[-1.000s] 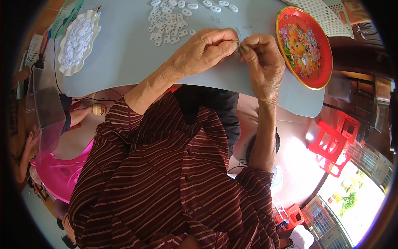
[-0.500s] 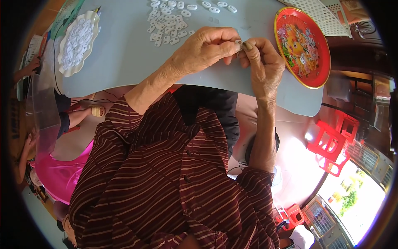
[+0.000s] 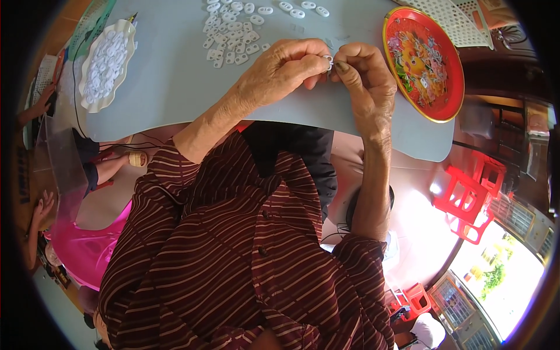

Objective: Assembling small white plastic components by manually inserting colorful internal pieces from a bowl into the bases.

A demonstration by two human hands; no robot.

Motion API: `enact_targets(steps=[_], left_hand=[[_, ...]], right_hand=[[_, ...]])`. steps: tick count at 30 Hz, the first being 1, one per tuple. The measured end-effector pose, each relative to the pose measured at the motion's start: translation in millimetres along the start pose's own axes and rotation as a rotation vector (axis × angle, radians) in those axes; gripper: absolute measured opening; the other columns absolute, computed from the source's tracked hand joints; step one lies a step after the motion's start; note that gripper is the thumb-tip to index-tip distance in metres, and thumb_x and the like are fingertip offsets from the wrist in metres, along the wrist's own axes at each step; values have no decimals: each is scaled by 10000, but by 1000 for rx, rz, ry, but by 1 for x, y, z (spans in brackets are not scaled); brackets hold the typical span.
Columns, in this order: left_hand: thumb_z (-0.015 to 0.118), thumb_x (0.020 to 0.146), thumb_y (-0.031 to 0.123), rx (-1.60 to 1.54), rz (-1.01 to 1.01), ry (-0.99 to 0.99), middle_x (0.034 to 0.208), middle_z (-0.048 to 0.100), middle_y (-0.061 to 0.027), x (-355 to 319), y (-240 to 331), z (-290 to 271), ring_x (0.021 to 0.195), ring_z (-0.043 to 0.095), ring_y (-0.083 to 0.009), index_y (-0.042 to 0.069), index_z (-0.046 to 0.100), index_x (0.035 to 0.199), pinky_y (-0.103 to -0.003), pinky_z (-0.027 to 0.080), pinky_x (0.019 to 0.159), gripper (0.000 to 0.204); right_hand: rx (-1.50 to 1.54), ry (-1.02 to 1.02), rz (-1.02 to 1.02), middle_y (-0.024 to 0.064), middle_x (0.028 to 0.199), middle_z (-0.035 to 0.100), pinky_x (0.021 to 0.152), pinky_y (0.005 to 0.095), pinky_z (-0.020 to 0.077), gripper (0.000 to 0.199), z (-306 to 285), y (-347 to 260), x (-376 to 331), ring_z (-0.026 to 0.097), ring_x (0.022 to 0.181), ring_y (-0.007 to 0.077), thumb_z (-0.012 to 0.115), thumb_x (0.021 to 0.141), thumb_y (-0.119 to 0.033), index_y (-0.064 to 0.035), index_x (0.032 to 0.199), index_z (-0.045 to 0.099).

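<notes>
My left hand (image 3: 291, 65) pinches a small white plastic piece with holes (image 3: 329, 62) between thumb and fingertips, above the grey table. Close against that piece, my right hand (image 3: 366, 76) has its thumb and fingers pressed together. Whatever lies between the right fingertips is too small to make out. Beyond my left hand spreads a loose group of white two-holed plastic pieces (image 3: 234, 39), with several oval ones (image 3: 297, 13) lying apart from it. To the right sits a red round tray (image 3: 455, 87) with a flower picture and many tiny metal-looking bits.
A wavy-edged white dish (image 3: 92, 106) heaped with white pieces stands at the table's left. White perforated baskets (image 3: 431, 20) are at the far right, a green one (image 3: 93, 17) at the far left. Other people's hands show at the left rim. Red stools (image 3: 464, 195) stand on the floor.
Both hands have shifted slightly left. The white piece shows more plainly between the fingertips, and the right fingertips have drawn a little off it.
</notes>
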State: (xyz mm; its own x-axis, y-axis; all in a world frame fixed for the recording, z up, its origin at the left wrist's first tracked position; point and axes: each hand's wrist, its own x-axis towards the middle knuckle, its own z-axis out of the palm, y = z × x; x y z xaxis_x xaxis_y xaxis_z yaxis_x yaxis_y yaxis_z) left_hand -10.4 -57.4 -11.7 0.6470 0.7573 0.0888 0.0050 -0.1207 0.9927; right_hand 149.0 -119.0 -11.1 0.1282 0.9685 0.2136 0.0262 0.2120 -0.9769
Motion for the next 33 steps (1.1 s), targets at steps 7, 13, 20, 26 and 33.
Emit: enact_targets(steps=[7,13,20,26,33], left_hand=[[525,876,197,34,-9,28,550,468,25,-1,1,-1,514,429,-47,42,594,782,-233,347,475,194],[531,876,182,20,9,28,549,456,30,-1,2,0,524,436,-44,34,582,770,-231,361,481,189],[534,880,183,23,5,24,551,432,34,-2,5,1,525,426,-47,32,574,766,-230,370,492,194],[535,889,192,34,28,8,550,419,37,-2,4,-1,523,418,-52,28,569,763,-228,365,491,210],[532,895,194,-27,30,-14,554,441,30,-1,-2,1,528,428,-52,29,572,770,-231,357,484,211]], right_hand=[[40,32,19,63,870,628,686,226,485,205,1,0,-1,604,742,108,606,867,12,-3,1058,533],[1,55,10,72,855,635,679,227,491,202,1,0,-1,612,735,113,612,864,11,1,1051,534],[-16,60,-1,65,841,635,658,217,487,177,2,0,-1,603,722,107,614,862,12,5,1025,546],[-35,44,5,48,797,629,627,208,465,66,2,-2,-2,566,684,88,612,866,6,35,925,616],[-65,78,39,13,723,622,621,200,434,63,1,-2,-3,535,677,76,619,866,-14,26,899,654]])
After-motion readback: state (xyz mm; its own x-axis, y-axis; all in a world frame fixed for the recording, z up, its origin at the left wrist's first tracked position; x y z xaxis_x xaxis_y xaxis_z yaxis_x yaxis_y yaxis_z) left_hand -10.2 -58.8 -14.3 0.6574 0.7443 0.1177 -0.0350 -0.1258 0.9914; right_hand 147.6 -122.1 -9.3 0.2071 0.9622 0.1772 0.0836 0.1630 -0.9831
